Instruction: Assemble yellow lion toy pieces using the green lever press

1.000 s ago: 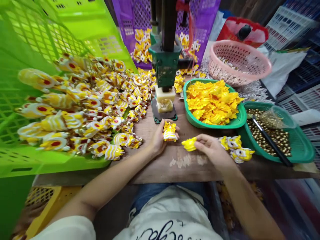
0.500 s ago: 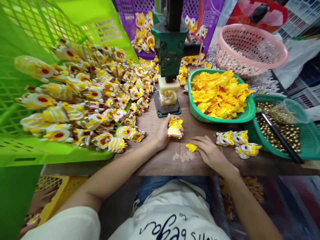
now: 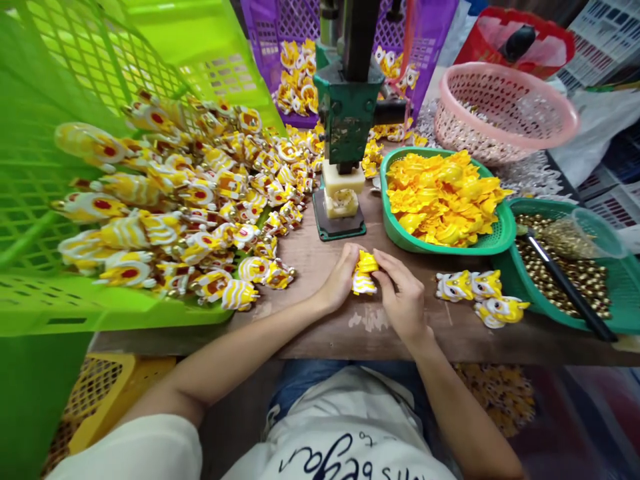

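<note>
My left hand (image 3: pixel 340 279) and my right hand (image 3: pixel 403 293) meet over the wooden table, both closed on one small yellow and white striped toy figure (image 3: pixel 363 273). The yellow piece my right hand carried now sits against the top of that figure. Straight behind the hands stands a green hand press (image 3: pixel 349 120) with a cream block and a figure half under it (image 3: pixel 343 200). Three finished figures (image 3: pixel 480 293) lie to the right of my right hand.
A tipped green crate (image 3: pixel 60 293) spills several striped figures at the left. A green basket of yellow parts (image 3: pixel 400 233), a green basket of small brass bells with a scoop (image 3: pixel 560 280), a pink basket (image 3: pixel 505 113) and a purple crate (image 3: pixel 265 40) stand behind.
My right hand has brought the yellow piece leftward from the table to the figure in my left hand. Both hands now grip the figure together. The camera tilted slightly.
</note>
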A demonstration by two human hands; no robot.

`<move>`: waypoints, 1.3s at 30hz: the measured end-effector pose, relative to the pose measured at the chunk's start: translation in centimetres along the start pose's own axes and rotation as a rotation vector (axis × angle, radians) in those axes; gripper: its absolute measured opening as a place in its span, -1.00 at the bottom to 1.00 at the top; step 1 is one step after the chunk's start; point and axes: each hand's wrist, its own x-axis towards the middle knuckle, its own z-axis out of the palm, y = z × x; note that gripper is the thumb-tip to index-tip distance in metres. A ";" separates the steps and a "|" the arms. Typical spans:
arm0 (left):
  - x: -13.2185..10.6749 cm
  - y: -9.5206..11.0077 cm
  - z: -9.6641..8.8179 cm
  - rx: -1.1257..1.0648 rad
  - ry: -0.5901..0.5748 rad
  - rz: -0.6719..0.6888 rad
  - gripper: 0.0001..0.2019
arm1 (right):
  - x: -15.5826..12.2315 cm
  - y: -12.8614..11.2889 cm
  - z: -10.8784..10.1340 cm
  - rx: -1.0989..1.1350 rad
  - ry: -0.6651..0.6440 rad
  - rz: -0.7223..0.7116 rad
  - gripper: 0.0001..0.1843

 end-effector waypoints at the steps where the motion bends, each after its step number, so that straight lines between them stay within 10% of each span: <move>1: 0.0 0.1 0.0 0.013 -0.008 -0.003 -0.58 | -0.1 0.3 -0.2 0.032 -0.015 0.031 -0.70; 8: -0.1 0.2 0.1 0.033 -0.055 -0.060 -0.47 | 0.0 0.4 -0.9 0.313 -0.040 0.264 -0.75; 39: -0.4 -0.1 -0.5 0.335 -0.123 0.065 -0.53 | -0.6 0.9 -0.5 -0.093 0.039 -0.198 -0.88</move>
